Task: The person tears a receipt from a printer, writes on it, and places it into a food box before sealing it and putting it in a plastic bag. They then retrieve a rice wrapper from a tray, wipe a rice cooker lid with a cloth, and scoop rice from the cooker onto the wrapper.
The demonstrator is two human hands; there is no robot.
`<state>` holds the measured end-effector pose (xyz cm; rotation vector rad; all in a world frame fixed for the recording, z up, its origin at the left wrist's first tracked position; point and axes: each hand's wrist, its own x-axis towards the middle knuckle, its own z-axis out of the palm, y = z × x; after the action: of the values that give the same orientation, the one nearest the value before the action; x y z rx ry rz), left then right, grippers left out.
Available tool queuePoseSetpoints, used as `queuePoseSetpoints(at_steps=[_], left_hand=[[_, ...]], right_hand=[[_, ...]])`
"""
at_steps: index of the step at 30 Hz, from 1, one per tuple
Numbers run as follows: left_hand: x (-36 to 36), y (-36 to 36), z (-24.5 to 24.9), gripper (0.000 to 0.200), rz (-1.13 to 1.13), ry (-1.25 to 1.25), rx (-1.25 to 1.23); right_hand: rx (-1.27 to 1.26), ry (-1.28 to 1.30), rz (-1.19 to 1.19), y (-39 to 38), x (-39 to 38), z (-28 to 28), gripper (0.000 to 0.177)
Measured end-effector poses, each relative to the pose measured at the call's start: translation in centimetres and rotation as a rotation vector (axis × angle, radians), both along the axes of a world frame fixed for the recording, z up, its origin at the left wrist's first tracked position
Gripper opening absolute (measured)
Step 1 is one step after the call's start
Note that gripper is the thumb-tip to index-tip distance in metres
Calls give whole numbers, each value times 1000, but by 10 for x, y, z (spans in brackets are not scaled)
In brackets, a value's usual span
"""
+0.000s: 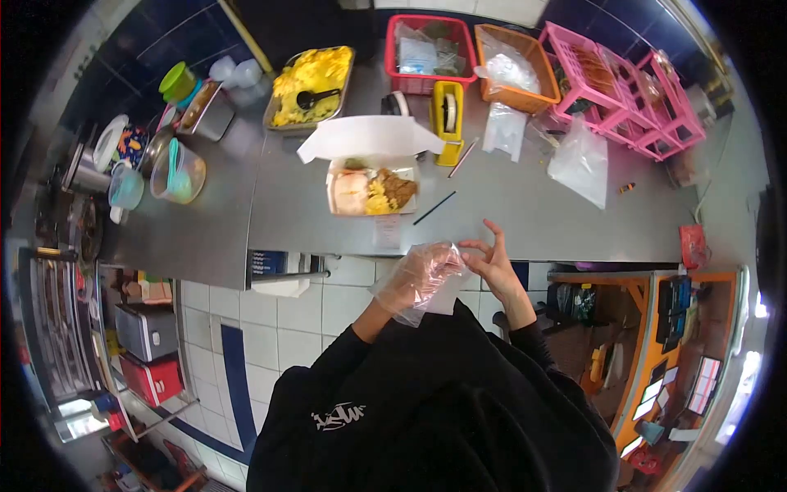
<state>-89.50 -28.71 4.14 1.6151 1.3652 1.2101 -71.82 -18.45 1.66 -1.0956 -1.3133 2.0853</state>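
My left hand (426,275) is inside a loose, clear plastic glove (416,305) in front of the counter's near edge. Glare and folds in the film hide how its fingers are set. Just to the right, my right hand (498,271) has its thumb and index finger at the glove's edge by the left fingertips, in what looks like a pinch. Its other fingers stretch upward. Beyond both hands stands an open white food box (373,141) with its lid raised. Rice (352,193), yellow shreds (378,198) and a brown fried piece (399,190) lie in it.
A steel counter (320,234) carries a tray of yellow food (307,72) with a black scoop (318,99), a red basket (430,82), an orange basket (537,100), pink crates (582,97), a yellow tape dispenser (447,123), a dark thin stick (434,208) and a plastic bag (580,168).
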Motion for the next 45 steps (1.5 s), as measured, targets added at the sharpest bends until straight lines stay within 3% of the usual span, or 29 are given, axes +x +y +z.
queuePoseSetpoints(at_steps=[1,5,7,10,13,14,15,17,20,24,27,30,33,36,39,42,45], left_hand=[[11,12,-18,13,7,-128,-14],[32,59,-37,17,-61,20,-107],[40,83,-55,17,-59,-51,-162],[37,111,-66,16,-95,82,-270],[36,132,-63,19,51,-70,-530],[39,140,-63,20,88,71,-364],[39,148,-62,20,126,214,-197],[41,160,-74,20,130,448,17],[49,166,-93,18,67,714,-152],[53,156,-109,26,118,701,-233],[51,155,-106,34,130,611,-236],[51,160,-90,40,150,495,-360],[53,162,-89,44,231,297,-379],[50,160,-100,44,248,218,-338],[52,163,-104,38,292,172,-349],[53,172,-84,32,314,235,-441],[54,174,-89,32,344,247,-477]], right_hand=[[58,90,-48,10,6,-8,88],[215,202,-206,53,18,-16,88],[379,108,-245,84,19,-38,82],[618,-143,-244,132,18,-84,68],[964,-312,-159,172,17,-109,52],[1098,-339,-115,181,15,-115,47],[1086,-382,-97,183,9,-111,35],[1090,-374,-25,190,2,-108,31],[1118,-379,78,200,-1,-107,27],[1098,-349,82,217,-2,-98,22],[785,-348,87,223,-2,-78,13],[359,-427,439,216,11,-48,15],[584,-348,664,193,28,-53,17],[749,-323,498,173,29,-81,20],[298,-436,480,185,23,-60,18],[-10,-305,224,206,25,-53,11],[311,40,70,232,31,-52,9]])
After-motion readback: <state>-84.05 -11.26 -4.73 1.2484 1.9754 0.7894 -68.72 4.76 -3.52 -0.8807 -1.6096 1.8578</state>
